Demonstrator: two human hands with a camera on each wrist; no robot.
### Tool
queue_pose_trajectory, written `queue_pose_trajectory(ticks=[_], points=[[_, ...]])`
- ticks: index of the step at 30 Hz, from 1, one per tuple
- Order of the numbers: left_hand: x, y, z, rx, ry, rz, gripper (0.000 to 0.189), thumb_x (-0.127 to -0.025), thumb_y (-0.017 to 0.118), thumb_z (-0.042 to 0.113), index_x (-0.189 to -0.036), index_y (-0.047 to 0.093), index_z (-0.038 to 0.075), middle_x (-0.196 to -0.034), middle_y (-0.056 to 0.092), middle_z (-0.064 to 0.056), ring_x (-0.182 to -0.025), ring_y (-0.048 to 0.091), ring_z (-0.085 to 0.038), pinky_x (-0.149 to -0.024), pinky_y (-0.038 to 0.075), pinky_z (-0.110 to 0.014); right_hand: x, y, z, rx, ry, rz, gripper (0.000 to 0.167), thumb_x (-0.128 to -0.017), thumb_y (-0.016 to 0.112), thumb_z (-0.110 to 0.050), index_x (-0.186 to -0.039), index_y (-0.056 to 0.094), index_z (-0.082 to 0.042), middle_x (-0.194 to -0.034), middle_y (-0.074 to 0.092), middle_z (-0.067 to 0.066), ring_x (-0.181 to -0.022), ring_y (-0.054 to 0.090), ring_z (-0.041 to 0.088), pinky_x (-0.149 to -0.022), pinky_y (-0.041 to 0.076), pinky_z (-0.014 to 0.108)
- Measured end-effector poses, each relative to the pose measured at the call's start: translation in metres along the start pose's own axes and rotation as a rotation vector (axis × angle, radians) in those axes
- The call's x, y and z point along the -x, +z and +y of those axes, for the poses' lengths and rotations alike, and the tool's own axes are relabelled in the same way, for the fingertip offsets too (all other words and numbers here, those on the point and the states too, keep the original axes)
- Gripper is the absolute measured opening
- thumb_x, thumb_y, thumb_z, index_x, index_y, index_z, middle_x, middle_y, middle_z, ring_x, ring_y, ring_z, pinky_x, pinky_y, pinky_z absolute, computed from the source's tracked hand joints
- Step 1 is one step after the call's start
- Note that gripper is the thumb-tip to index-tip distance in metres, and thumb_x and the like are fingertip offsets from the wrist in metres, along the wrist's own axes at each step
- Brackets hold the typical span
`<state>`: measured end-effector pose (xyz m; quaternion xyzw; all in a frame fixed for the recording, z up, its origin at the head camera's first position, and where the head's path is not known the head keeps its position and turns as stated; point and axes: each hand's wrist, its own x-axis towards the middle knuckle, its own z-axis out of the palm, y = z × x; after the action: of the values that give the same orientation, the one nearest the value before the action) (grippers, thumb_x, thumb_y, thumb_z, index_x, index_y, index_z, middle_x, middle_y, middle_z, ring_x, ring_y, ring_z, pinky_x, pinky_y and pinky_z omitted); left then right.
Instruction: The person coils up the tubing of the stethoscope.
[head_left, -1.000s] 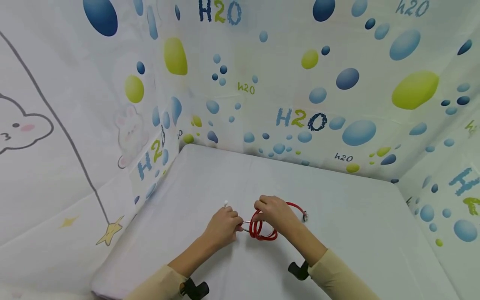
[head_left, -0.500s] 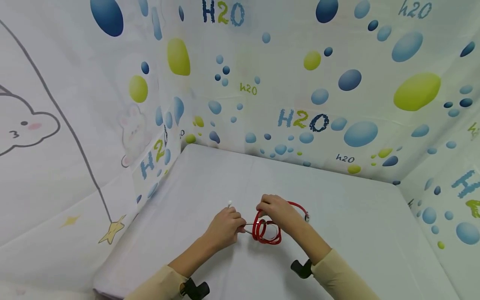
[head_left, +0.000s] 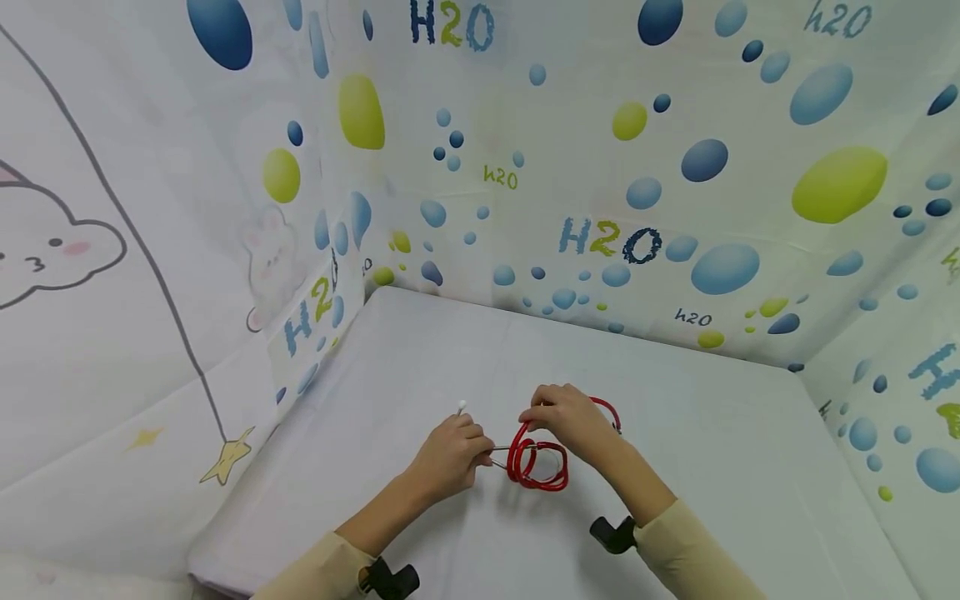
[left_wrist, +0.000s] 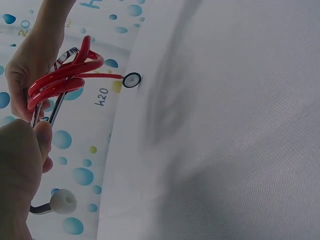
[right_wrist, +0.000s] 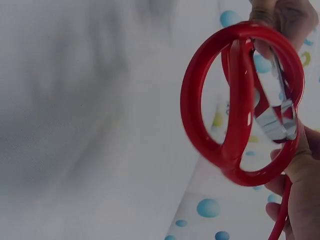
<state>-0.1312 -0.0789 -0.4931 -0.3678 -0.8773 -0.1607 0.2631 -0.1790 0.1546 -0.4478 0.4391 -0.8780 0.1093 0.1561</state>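
Note:
Red tubing (head_left: 546,487) of a stethoscope is wound in loops around its metal ear tubes (left_wrist: 57,107), held above the table. My left hand (head_left: 450,457) grips the ear tubes, and a white ear tip (left_wrist: 63,201) sticks out beyond it. On the far side of the coil, my right hand (head_left: 572,421) pinches the tubing between thumb and fingers. In the left wrist view, the round chest piece (left_wrist: 132,80) hangs free at the tubing's end. Seen close in the right wrist view, the loops encircle a shiny metal spring piece (right_wrist: 276,125).
A table with a white cover (head_left: 420,350) lies under both hands. Behind it and at the sides hang white curtains (head_left: 525,117) printed with blue and green drops. Black wrist cameras (head_left: 615,535) sit on both forearms.
My right hand has moved slightly right, drawing the tubing with it. The coil has shifted a little right and its loops look wider. The left hand keeps its grip on the ear tubes.

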Motion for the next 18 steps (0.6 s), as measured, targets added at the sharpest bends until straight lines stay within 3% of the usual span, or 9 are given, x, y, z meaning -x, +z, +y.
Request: queue_pose_trajectory(ticks=[7,18], points=[[0.003,0.002,-0.001,0.017,0.025,0.052,0.005,-0.078,0.076,0.021,-0.08,0.073,0.017,-0.073,0.066,0.009,-0.073,0.052,-0.008,-0.069,0.044,-0.024,0.007,0.003,0.008,-0.166,-0.007,-0.004,0.029,-0.074,0.08,-0.013,-0.1,0.075,-0.026,-0.089,0.061,-0.011,-0.082,0.052,0.004,-0.071,0.048,0.017],[0.005,0.002,-0.002,0.057,0.018,0.089,0.004,-0.077,0.076,0.017,-0.079,0.073,0.015,-0.072,0.065,0.008,-0.074,0.052,-0.008,-0.069,0.044,-0.024,0.013,0.004,0.011,-0.224,-0.019,-0.021,0.041,-0.077,0.076,-0.005,-0.114,0.071,-0.022,-0.092,0.061,-0.005,-0.082,0.058,0.006,-0.072,0.051,0.015]])
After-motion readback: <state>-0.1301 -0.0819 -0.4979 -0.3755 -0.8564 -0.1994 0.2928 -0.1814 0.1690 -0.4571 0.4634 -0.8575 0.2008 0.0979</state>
